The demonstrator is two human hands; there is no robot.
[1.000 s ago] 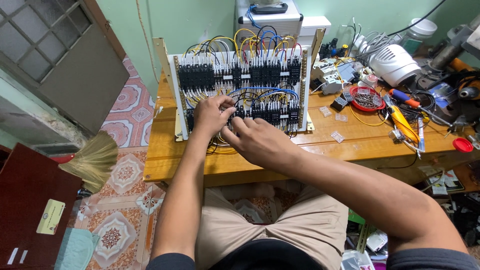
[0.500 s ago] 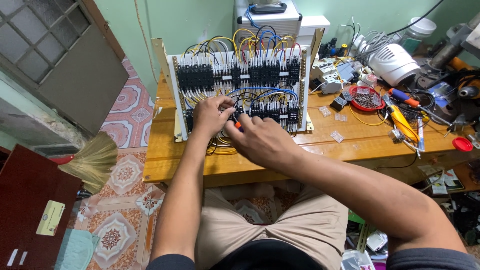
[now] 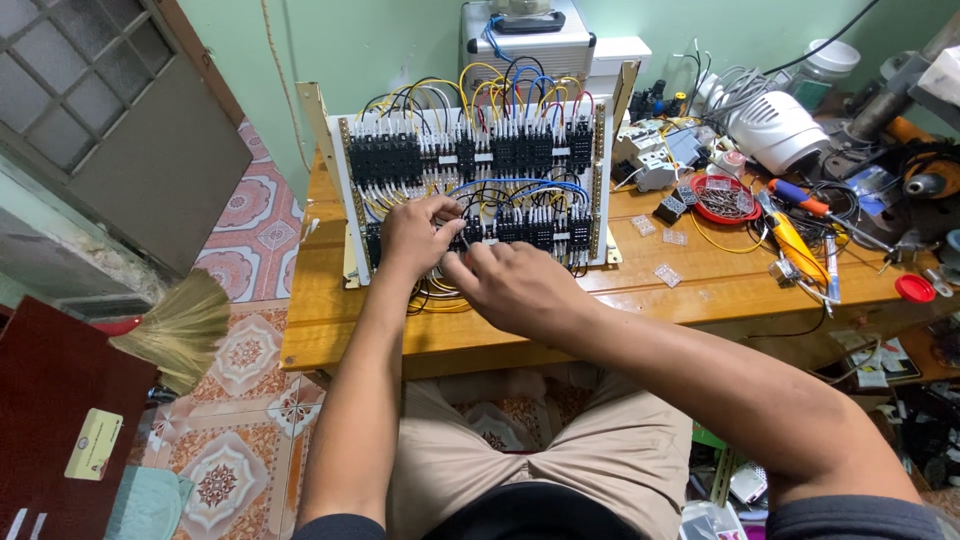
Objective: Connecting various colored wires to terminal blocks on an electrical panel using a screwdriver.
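A white wiring panel point(image 3: 520, 160) with rows of black relays and many coloured wires stands tilted on a wooden table point(image 3: 320, 330). My left hand point(image 3: 418, 233) rests on the panel's lower left, fingers pinching at the wires there. Right beside it, my right hand point(image 3: 512, 284) holds a thin dark tool, its tip against the lower row of relays. The fingertips of both hands nearly touch. Yellow wires point(image 3: 440, 298) spill out under the panel below my hands.
On the table's right side lie a red dish of small parts point(image 3: 725, 198), screwdrivers point(image 3: 795, 235), a white fan-like device point(image 3: 780, 130), cables and a red lid point(image 3: 914, 288). A straw broom point(image 3: 180, 330) and a dark red cabinet point(image 3: 50, 400) stand on the tiled floor at left.
Both hands have stayed at the panel's lower left; the right hand has shifted slightly and the fingers have moved a little among the wires.
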